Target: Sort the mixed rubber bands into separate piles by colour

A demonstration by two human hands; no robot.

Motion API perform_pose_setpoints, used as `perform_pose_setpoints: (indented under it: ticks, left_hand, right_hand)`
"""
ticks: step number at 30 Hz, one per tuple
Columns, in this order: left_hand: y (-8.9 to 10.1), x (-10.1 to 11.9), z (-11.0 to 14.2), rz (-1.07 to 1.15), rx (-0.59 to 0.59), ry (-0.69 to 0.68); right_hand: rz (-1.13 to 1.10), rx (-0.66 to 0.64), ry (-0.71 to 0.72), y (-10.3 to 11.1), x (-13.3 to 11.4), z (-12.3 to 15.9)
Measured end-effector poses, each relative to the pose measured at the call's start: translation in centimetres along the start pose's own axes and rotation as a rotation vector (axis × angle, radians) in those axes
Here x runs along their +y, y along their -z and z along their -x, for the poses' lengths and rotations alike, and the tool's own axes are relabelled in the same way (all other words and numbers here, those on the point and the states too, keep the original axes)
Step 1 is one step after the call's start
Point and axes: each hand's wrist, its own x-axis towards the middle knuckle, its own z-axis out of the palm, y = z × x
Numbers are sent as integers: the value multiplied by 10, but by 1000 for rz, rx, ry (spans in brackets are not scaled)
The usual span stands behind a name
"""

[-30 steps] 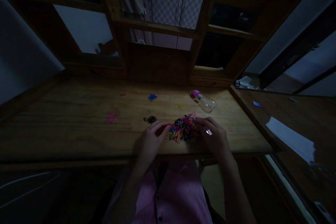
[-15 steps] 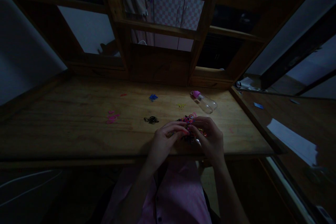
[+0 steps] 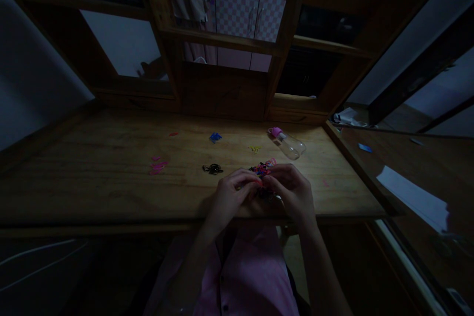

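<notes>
A mixed pile of small coloured elastic bands [image 3: 267,164] lies near the table's front edge, partly hidden by my hands. My left hand [image 3: 232,191] is closed in a pinch at the pile's left side, with a red elastic band [image 3: 258,181] at its fingertips. My right hand [image 3: 294,188] meets it from the right, thumb and fingers pinched together over the pile; what they grip is hidden. Sorted by colour, small groups lie farther off: black bands [image 3: 213,169], blue bands [image 3: 215,137], yellow bands [image 3: 254,148], pink bands [image 3: 158,166] and a red band [image 3: 173,134].
A clear bottle with a pink cap [image 3: 289,144] lies on its side behind my right hand. The wooden table [image 3: 111,197] is backed by a shelf unit [image 3: 225,89]. White paper [image 3: 413,197] rests on a brown surface to the right.
My hands have drawn slightly closer together, fingertips nearly touching at the red band. The sorted groups and the bottle stay in place.
</notes>
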Motion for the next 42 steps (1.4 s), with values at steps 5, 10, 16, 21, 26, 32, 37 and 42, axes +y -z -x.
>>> perform_pose_setpoints:
  ticks: [5, 10, 16, 21, 26, 32, 37, 42]
  left_hand:
    - [4, -7, -3, -116, 22, -76]
    - [5, -10, -5, -240, 12, -127]
    - [-2, -6, -4, -268, 71, -156]
    - [-5, -3, 0, -132, 105, -117]
    - [-7, -3, 5, 11, 159, 9]
    - [-10, 3, 8, 190, 158, 147]
    - [-13, 7, 10, 225, 159, 156]
    - [-13, 2, 12, 192, 211, 135]
  right_hand:
    - [33, 108, 38, 7, 2, -2]
    - [98, 193, 65, 17, 1, -3]
    - [112, 118, 50, 14, 3, 3]
    - [0, 55, -12, -1, 0, 11]
    - [76, 36, 0, -10, -6, 15]
    - [99, 77, 76, -14, -8, 17]
    - [244, 116, 168, -13, -12, 20]
    - [392, 6, 349, -12, -19, 23]
